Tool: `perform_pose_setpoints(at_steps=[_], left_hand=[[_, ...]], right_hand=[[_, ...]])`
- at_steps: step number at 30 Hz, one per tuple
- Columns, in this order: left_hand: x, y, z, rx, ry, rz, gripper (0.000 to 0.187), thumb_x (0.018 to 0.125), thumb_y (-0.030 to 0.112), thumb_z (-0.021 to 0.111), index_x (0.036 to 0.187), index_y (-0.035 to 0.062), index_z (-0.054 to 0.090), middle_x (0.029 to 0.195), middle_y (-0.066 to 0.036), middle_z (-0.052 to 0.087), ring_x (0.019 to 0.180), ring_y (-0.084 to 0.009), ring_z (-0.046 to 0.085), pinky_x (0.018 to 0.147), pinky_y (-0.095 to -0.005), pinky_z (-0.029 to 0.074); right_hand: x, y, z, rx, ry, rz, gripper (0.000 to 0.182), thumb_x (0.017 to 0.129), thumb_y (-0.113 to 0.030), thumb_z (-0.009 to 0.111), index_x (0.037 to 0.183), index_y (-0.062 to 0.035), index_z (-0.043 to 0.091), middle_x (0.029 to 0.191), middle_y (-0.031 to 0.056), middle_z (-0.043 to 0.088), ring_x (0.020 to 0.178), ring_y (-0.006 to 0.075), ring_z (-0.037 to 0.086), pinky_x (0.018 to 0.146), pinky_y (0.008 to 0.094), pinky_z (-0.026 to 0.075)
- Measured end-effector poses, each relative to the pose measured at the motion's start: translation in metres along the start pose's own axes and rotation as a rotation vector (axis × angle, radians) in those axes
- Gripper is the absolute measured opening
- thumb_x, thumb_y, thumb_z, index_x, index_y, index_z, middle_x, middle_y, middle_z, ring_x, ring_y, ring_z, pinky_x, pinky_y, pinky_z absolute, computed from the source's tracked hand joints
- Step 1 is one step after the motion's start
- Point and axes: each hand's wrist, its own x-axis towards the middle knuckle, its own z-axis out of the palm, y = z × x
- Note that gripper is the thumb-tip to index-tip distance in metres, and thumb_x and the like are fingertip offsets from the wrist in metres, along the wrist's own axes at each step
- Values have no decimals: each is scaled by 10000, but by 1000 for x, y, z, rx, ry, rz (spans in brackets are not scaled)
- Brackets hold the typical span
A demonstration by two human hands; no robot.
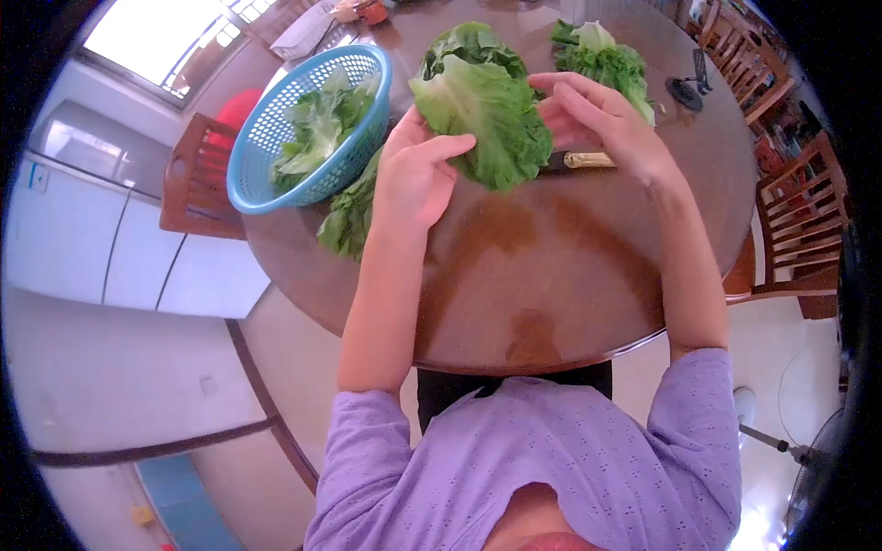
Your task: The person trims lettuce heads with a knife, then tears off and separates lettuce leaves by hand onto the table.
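My left hand (413, 179) is closed on a green lettuce leaf (487, 119), its thumb lying across the leaf's front. The leaf is held up above the round table, with more dark green leaf showing behind its top edge. My right hand (597, 124) is beside the leaf's right edge, fingers apart and slightly curled; some fingertips are close to the leaf, and contact is hard to make out. Under my right hand lies a knife (588, 160) with a pale handle, its blade mostly hidden. Loose lettuce leaves (347, 220) rest on the table left of my left wrist.
A blue plastic basket (241, 174) with lettuce leaves in it stands tilted at the left. Another bunch of lettuce (606, 64) lies at the back right, near a black stand (687, 92). Wooden chairs (804, 202) surround the brown table (514, 294).
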Motion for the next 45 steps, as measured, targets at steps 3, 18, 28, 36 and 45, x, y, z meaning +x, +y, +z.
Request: perform_pose_setpoints(at_steps=[3, 18, 28, 36, 45], left_hand=[[1, 0, 2, -4, -1, 17, 577, 721, -170, 555, 1271, -21, 465, 1220, -110, 571, 1137, -235, 554, 961, -344, 447], [-1, 3, 6, 54, -27, 82, 607, 722, -184, 542, 1296, -10, 446, 1229, -111, 565, 1150, -238, 552, 973, -352, 448], [-1, 6, 4, 82, -31, 53, 596, 731, -178, 555, 1293, -6, 453, 1212, -103, 568, 1118, -228, 564, 962, -349, 452], [-1, 6, 6, 107, -21, 44, 596, 737, -172, 564, 1296, -3, 448, 1201, -102, 571, 1113, -222, 567, 955, -342, 458], [-3, 5, 7, 114, -37, 64, 593, 736, -166, 572, 1294, -8, 448, 1202, -100, 574, 1113, -216, 565, 960, -338, 455]], right_hand=[[-8, -7, 12, 125, -44, -8, 501, 840, -95, 676, 1292, -1, 483, 843, 12, 598, 764, 85, 579, 709, 242, 505], [-12, -18, 3, 139, -41, 25, 525, 804, -48, 605, 1320, -73, 513, 830, -46, 576, 738, 35, 549, 687, 193, 498], [-6, -6, -5, 156, -23, 9, 509, 817, -55, 601, 1318, -51, 507, 856, -27, 578, 728, 45, 574, 678, 208, 543], [-6, -5, -9, 181, -27, 31, 500, 844, -71, 606, 1332, -49, 496, 887, -27, 562, 696, 38, 588, 642, 189, 554], [-2, 3, -14, 174, -30, 31, 496, 856, -74, 596, 1339, -44, 487, 917, -25, 571, 716, 27, 584, 649, 183, 537]])
